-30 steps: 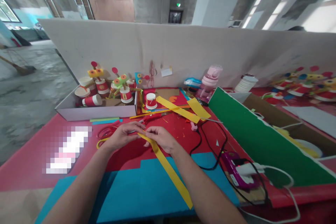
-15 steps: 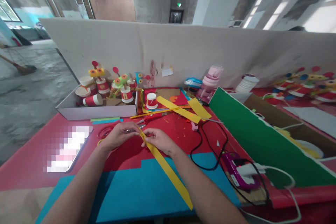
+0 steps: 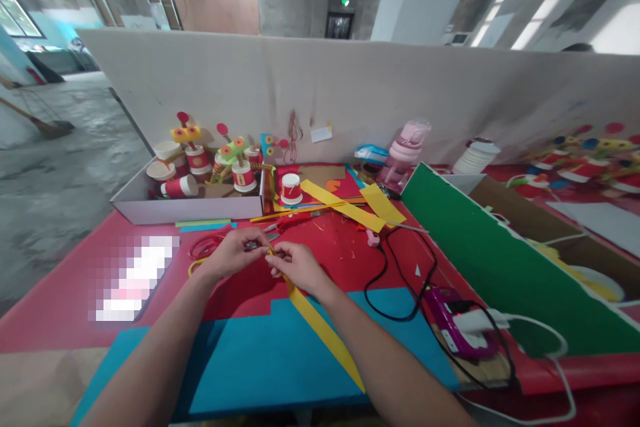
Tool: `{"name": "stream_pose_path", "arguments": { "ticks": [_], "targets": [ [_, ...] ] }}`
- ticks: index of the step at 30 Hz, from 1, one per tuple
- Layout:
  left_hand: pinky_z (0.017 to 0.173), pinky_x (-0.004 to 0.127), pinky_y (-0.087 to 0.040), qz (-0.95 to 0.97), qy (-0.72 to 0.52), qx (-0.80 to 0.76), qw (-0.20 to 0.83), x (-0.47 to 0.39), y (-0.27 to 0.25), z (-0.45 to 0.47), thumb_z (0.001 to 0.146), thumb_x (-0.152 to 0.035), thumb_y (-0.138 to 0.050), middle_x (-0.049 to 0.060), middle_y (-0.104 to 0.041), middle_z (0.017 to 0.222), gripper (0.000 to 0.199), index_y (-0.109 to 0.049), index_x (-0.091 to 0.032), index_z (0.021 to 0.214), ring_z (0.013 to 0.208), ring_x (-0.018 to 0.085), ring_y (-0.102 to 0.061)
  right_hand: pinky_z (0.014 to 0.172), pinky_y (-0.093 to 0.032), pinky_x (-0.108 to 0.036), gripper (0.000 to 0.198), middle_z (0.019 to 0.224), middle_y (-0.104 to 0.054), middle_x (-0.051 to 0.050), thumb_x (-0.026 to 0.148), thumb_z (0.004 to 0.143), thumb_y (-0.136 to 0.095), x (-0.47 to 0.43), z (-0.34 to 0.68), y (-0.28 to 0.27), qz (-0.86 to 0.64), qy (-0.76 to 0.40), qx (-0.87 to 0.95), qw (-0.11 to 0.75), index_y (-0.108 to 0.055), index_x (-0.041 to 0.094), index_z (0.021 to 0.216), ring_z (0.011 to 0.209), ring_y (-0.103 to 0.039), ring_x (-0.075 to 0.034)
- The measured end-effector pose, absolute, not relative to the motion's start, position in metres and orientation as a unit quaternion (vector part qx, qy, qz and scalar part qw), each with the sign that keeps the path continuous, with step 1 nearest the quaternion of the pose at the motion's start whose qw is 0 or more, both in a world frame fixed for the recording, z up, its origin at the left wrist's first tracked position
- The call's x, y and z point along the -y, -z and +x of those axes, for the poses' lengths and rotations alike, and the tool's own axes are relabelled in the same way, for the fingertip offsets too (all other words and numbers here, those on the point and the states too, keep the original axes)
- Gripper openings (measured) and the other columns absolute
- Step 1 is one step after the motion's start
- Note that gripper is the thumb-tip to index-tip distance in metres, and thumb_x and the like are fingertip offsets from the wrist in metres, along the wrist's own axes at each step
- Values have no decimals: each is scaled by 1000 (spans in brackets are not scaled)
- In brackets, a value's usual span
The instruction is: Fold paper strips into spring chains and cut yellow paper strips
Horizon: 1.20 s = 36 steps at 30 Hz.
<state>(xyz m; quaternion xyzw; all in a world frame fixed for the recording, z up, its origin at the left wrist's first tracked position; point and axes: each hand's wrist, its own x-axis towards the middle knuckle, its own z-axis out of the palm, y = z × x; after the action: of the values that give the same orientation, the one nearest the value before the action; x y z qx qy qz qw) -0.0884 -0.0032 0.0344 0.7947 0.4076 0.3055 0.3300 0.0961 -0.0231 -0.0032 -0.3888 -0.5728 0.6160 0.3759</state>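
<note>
A long yellow paper strip [image 3: 327, 335] runs from my fingertips down toward the front edge, passing beside my right forearm. My left hand [image 3: 239, 252] pinches its far end. Close against it, my right hand [image 3: 295, 265] also grips the strip near that end, with thumb and fingers pressed together. The small bit between both hands is mostly covered by fingers. Behind the hands lie scissors with red handles [image 3: 210, 245], partly hidden by my left hand. Blue paper sheets [image 3: 230, 367] lie beneath my forearms on the red table covering [image 3: 330, 253].
A white box [image 3: 195, 209] holds paper-cup figures at the back left. More yellow strips [image 3: 345, 207] and a paper cup [image 3: 291, 189] lie beyond my hands. Right are a green-sided box [image 3: 495, 267], a purple power strip [image 3: 457, 323] and black cable. A phone [image 3: 140, 277] lies left.
Both hands have drawn closer together at the strip's end, and the strip there now shows less between the fingers. The view has shifted slightly.
</note>
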Motion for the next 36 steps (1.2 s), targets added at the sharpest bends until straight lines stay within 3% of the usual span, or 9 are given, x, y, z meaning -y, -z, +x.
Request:
{"name": "stream_pose_path", "arguments": {
  "ticks": [15,22,27,36],
  "targets": [
    [70,26,-45,772,-323,-419,351,5,-35,-82,80,-29,-63,4,-66,79,13,-65,-16,80,74,15,-59,65,-51,-27,27,71,-62,1,41,75,-65,19,96,3,-387,-578,580,424,-66,16,84,64,-62,-13],
    [75,29,-49,703,-360,-417,450,3,-33,-86,78,-31,-66,5,-65,90,34,-58,-17,108,83,16,-61,65,-53,-27,26,75,-65,-2,39,81,-60,19,98,3,-405,-520,609,442,-68,17,90,65,-64,-14],
    [74,31,-50,692,-324,-443,469,1,-32,-86,75,-37,-69,6,-69,84,26,-66,-15,88,80,19,-63,66,-54,-28,24,76,-66,-2,38,81,-59,19,97,5,-408,-525,603,441,-69,17,91,66,-65,-14],
    [69,27,-49,690,-332,-468,441,1,-32,-86,72,-41,-70,4,-70,76,26,-70,-15,79,73,18,-63,65,-52,-27,26,73,-66,-2,39,79,-61,20,97,3,-410,-545,589,434,-69,17,88,66,-65,-14]
  ]
}}
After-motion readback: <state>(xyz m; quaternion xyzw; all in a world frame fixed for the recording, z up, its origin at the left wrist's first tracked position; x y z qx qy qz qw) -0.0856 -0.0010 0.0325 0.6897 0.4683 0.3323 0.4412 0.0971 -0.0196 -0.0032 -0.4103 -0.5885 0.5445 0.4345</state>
